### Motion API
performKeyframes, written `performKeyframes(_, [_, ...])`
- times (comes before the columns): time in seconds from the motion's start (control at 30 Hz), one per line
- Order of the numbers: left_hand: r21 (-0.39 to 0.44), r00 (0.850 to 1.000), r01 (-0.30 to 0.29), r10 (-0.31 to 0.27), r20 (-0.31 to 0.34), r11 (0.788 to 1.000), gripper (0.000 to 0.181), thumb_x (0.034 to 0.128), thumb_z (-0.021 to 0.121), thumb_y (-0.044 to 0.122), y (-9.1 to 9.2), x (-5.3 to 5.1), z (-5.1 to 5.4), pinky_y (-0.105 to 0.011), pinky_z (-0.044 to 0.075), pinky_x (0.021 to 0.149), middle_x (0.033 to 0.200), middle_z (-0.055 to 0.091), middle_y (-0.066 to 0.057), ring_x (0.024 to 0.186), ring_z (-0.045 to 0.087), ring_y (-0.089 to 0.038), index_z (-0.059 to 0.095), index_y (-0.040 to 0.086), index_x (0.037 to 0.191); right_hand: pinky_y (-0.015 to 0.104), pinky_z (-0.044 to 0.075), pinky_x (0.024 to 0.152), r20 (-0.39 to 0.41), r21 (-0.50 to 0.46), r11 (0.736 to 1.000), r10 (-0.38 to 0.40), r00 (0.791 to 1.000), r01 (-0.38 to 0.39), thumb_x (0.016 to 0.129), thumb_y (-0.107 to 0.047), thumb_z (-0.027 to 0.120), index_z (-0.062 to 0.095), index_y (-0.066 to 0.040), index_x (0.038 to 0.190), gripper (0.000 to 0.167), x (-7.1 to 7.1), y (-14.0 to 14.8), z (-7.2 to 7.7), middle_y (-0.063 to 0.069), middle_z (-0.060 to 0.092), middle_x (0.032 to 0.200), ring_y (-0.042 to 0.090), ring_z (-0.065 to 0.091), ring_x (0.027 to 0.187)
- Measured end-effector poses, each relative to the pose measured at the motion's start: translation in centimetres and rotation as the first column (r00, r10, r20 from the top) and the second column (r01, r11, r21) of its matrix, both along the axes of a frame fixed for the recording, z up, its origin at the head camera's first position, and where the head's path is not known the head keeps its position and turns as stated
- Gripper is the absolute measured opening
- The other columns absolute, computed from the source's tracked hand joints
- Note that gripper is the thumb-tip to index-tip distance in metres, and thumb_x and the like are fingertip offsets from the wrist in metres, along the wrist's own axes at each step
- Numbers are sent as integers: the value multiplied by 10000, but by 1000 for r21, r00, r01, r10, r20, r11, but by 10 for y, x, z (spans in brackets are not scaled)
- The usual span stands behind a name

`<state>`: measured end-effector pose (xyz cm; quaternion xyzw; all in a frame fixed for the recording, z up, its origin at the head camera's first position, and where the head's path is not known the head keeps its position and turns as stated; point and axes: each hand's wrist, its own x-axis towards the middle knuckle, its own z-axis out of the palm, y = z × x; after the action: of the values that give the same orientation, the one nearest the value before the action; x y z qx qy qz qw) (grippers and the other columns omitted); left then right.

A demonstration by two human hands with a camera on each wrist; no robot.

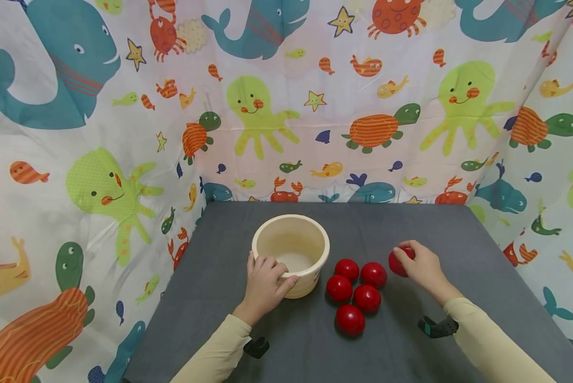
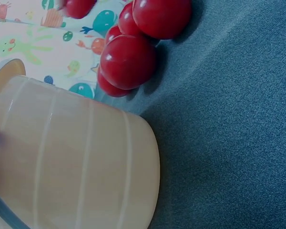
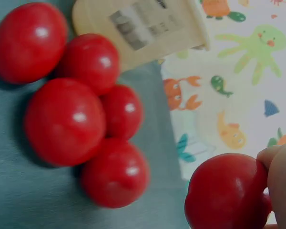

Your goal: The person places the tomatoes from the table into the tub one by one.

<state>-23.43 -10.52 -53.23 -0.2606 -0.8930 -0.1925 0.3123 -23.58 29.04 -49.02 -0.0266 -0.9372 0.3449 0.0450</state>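
Observation:
A round cream tub [image 1: 315, 268] stands upright on the grey table, its bare inside floor visible. My left hand [image 1: 263, 284] grips the near rim, fingers over the edge and thumb along the outside. In the left wrist view the ridged tub wall [image 2: 81, 157] fills the lower left. To the right, my right hand [image 1: 422, 266] pinches a glossy red ball [image 1: 399, 263] above the cloth; the right wrist view shows this held ball [image 3: 226, 193] beside the fingers. Several more red balls [image 1: 339, 288] lie clustered between the tub and my right hand.
A dark grey cloth [image 1: 410, 351] covers the table. Behind and at both sides hangs a white curtain [image 1: 286, 175] printed with sea animals. Each wrist wears a dark band, such as the right strap [image 1: 438, 326]. A printed label [image 3: 148, 24] is on the tub's side.

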Motion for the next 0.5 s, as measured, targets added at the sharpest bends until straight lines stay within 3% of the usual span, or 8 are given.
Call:
performKeyframes(0.23, [1,1000,4,-4,-8,1000,418,938,582,579,0,0,-2,-818,313,1039,831,574,-15,943,552,-278,666,196,791,450,622,777,-27,-55,998,16,1000,-17,1043,-418,496,538,-28,1335,489,-15,-16,35,280,610,1286,404,604,1066])
performKeyframes(0.5, [11,1000,7,-7,-12,1000,386,918,616,556,-1,1,-2,-814,312,1040,832,586,-21,950,555,-290,665,197,784,410,606,832,-18,-164,985,45,999,-47,1049,-441,477,554,-36,1345,507,-35,-51,63,258,613,1287,383,601,1109])
